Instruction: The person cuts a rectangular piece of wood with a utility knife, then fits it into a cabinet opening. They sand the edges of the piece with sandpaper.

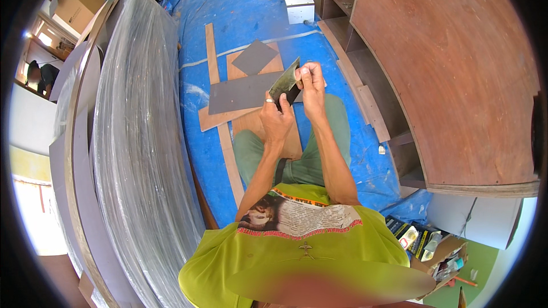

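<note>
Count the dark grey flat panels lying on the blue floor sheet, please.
2. One small dark grey panel, turned like a diamond, lies farther from the person. One larger dark grey panel lies nearer, partly behind the hands. More may be hidden under the boards.

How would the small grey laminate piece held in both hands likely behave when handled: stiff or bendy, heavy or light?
The grey laminate piece looks thin, so probably light and somewhat springy. The left hand and right hand pinch it by its edges, suggesting it holds shape. Its sharp corners could chip or snap if bent hard.
</note>
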The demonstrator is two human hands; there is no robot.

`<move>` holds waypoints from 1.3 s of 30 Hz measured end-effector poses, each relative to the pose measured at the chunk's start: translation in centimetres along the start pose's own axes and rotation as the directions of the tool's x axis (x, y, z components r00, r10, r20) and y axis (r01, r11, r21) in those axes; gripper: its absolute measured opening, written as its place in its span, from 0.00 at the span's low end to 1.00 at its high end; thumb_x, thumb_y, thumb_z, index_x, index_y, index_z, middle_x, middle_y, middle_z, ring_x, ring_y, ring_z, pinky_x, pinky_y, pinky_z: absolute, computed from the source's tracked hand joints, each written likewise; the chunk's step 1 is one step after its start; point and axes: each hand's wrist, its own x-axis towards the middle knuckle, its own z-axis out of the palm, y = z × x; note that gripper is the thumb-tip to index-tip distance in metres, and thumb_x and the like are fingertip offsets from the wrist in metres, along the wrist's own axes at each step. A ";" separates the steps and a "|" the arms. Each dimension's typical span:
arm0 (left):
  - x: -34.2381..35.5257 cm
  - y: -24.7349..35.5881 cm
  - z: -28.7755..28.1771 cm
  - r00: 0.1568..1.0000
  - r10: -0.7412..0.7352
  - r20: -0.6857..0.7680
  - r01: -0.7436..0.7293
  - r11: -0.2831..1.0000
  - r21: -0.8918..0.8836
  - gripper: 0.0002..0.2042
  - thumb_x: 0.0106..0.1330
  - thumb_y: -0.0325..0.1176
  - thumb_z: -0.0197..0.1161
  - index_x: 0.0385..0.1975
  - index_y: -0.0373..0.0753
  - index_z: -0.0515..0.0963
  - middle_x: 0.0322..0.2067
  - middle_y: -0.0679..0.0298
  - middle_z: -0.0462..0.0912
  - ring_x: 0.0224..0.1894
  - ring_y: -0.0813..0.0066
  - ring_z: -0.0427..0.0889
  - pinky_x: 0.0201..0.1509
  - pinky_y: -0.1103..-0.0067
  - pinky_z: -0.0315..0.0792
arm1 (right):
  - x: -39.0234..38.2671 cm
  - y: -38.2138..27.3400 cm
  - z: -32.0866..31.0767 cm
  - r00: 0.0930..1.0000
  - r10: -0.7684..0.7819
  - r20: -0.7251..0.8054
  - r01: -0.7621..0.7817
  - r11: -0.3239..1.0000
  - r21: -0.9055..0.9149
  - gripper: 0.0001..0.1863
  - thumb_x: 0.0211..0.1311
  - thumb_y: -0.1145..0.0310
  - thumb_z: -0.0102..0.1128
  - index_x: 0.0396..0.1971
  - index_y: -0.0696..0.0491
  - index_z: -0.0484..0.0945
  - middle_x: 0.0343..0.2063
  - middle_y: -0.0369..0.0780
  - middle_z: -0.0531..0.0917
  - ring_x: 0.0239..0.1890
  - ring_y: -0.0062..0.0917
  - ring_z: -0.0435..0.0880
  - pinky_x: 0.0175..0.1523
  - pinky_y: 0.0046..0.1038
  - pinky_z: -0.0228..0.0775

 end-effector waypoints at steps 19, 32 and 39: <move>0.3 -0.5 0.3 0.996 -0.085 0.027 0.089 0.982 -0.167 0.12 0.69 0.28 0.56 0.48 0.28 0.73 0.29 0.47 0.82 0.27 0.54 0.83 0.30 0.68 0.73 | 0.9 -1.0 0.1 0.898 -0.430 0.092 0.410 0.743 -0.530 0.05 0.72 0.70 0.54 0.37 0.57 0.74 0.41 0.39 0.80 0.40 0.20 0.75 0.46 0.25 0.69; -0.1 -1.0 0.2 0.999 -0.035 0.025 0.035 0.999 -0.002 0.13 0.68 0.30 0.58 0.46 0.26 0.74 0.25 0.45 0.81 0.22 0.52 0.81 0.24 0.67 0.72 | 0.1 -0.1 -0.6 0.999 0.029 -0.028 -0.031 0.997 -0.077 0.04 0.73 0.67 0.56 0.38 0.50 0.72 0.29 0.29 0.76 0.30 0.11 0.69 0.35 0.17 0.62; -0.3 -1.7 0.3 0.998 -0.059 0.033 0.055 0.992 0.112 0.17 0.68 0.31 0.59 0.47 0.20 0.74 0.20 0.47 0.79 0.17 0.57 0.79 0.20 0.69 0.69 | -0.2 0.2 -0.7 0.977 0.192 -0.094 -0.212 0.917 -0.337 0.07 0.67 0.68 0.63 0.40 0.51 0.76 0.28 0.27 0.76 0.26 0.11 0.69 0.32 0.17 0.62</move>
